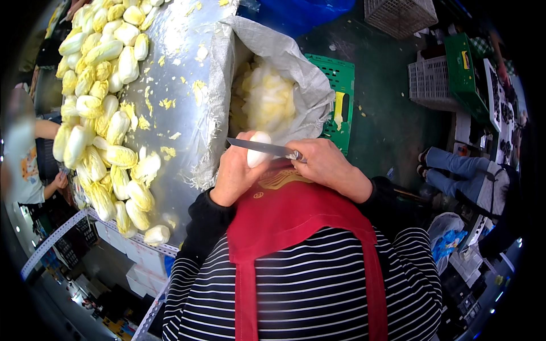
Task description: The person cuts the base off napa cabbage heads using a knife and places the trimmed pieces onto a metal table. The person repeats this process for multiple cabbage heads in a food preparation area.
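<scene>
My left hand (236,172) is closed around a pale white piece of vegetable, likely a cabbage head (258,154), in front of my red apron (294,200). In my right hand (320,164) is a knife (266,147), its blade lying across the white piece and pointing left. Just beyond both hands gapes a white woven sack (273,38), with yellow and white leaves (268,93) inside. The lower part of the held piece is hidden by my fingers.
On the metal table (179,115) to the left lie a heap of napa cabbages (102,111) and leaf scraps. A green plastic crate (335,68) stands behind the sack. One person (25,162) is at the far left; another (469,174) stands at right near stacked crates (431,81).
</scene>
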A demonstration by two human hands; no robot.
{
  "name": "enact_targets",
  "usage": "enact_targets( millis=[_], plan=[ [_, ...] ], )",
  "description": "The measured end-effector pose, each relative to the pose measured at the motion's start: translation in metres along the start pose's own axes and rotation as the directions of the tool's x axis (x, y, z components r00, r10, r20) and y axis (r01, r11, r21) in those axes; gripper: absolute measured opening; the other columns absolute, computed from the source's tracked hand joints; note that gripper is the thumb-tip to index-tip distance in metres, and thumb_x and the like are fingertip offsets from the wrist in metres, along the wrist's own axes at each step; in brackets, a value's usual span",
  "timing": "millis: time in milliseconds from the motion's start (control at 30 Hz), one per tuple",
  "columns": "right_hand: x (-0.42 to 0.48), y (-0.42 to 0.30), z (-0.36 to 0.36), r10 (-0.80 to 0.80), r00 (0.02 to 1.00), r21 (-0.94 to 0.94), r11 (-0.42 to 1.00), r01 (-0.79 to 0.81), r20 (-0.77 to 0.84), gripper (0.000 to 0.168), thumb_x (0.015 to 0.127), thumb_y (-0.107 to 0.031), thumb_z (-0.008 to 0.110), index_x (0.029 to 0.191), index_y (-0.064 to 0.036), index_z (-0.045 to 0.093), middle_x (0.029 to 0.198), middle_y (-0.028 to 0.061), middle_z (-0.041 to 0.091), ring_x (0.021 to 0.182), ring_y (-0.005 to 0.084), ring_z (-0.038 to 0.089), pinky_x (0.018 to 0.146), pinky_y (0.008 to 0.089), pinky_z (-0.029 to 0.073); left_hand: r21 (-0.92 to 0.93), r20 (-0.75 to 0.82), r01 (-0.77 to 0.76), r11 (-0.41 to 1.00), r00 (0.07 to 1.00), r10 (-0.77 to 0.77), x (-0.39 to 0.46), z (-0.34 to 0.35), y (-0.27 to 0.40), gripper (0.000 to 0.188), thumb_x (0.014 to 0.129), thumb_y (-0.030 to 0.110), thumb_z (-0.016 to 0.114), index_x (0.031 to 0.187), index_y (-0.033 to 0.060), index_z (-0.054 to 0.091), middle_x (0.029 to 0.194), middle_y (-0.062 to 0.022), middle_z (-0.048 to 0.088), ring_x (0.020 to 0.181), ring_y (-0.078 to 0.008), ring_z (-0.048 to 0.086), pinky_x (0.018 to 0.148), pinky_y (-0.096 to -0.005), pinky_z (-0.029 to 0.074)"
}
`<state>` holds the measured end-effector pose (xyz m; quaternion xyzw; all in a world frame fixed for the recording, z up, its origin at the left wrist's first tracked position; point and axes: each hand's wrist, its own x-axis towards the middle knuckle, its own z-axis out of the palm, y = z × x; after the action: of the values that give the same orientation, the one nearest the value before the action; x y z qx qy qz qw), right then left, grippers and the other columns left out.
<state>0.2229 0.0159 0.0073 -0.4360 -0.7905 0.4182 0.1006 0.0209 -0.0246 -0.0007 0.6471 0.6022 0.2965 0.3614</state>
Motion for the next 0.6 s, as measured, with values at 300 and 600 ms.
enact_targets(
  millis=[300,600],
  plan=[
    [-0.002,-0.002,0.003,0.014,1.000,-0.033,0.999,-0.014,-0.009,0.014,0.073,-0.007,0.055,0.086,-0.005,0.061,0.072,0.0161,0.060,0.070,0.0365,0.059,0.060,0.0446,0.047,0.053,-0.057,-0.048,0.997,0.997,0.051,-0.006,0.000,0.006,0.037,0.072,0.015,0.071,0.104,0.0029,0.057,0.103,-0.0134,0.059,0.087,-0.0335,0.059,0.073,-0.0373,0.048],
    [0.002,0.040,0.009,0.242,0.970,-0.105,0.965,-0.239,0.025,0.016,0.077,-0.008,0.054,0.089,-0.005,0.064,0.072,0.0182,0.062,0.071,0.0364,0.060,0.061,0.0438,0.048,0.137,-0.159,-0.064,0.988,0.983,0.086,-0.010,-0.011,0.011,0.038,0.070,0.009,0.074,0.102,0.0021,0.054,0.088,-0.0136,0.058,0.079,-0.0326,0.059,0.068,-0.0349,0.048]
  ],
)
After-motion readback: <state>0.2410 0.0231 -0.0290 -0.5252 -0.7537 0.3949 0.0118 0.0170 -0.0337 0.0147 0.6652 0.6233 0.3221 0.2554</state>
